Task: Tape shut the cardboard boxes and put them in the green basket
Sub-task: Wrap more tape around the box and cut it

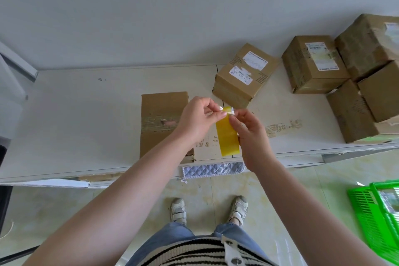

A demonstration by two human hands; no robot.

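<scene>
A yellow roll of tape (227, 136) is held upright above the table's front edge. My right hand (252, 134) grips the roll from its right side. My left hand (199, 120) pinches the loose clear end of the tape at the roll's top. Behind my left hand a plain cardboard box (160, 106) lies flat on the white table (86, 114), with old clear tape across its middle. The green basket (380, 216) stands on the floor at the lower right, with something shiny inside it.
A labelled cardboard box (244, 73) sits behind the roll. Several more boxes (313, 65) are stacked at the table's right end. A quilted grey cloth (212, 169) hangs at the table's front edge. My feet are on the tiled floor below.
</scene>
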